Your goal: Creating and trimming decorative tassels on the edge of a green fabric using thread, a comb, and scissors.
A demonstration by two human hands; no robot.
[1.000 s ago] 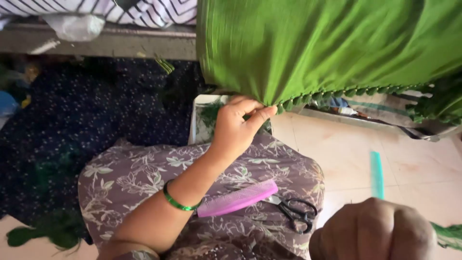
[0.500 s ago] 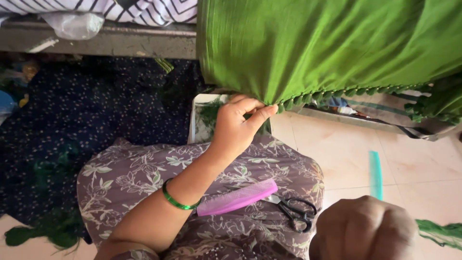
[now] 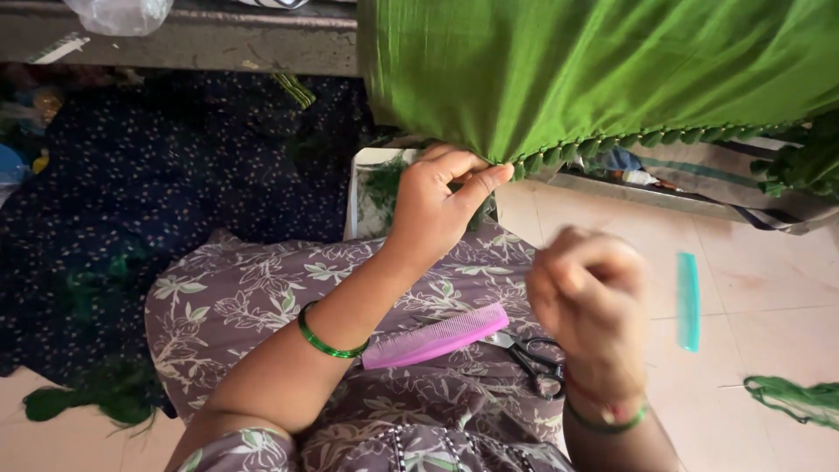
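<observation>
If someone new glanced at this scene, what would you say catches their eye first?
The big green cloth hanging across the top right, with a row of small tassels along its lower edge, stands out first. The left hand pinches that edge at the centre, while the right hand, closed and blurred, hovers lower right. On the flowered lap below lie a pink comb and black scissors, and a teal comb rests on the floor tiles to the right.

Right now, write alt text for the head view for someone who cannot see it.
The left hand pinches the tasselled hem of a hanging green cloth while the right hand, blurred, is raised as a loose fist. A pink comb and black scissors lie on the floral-print lap; a teal comb lies on the floor.
</observation>
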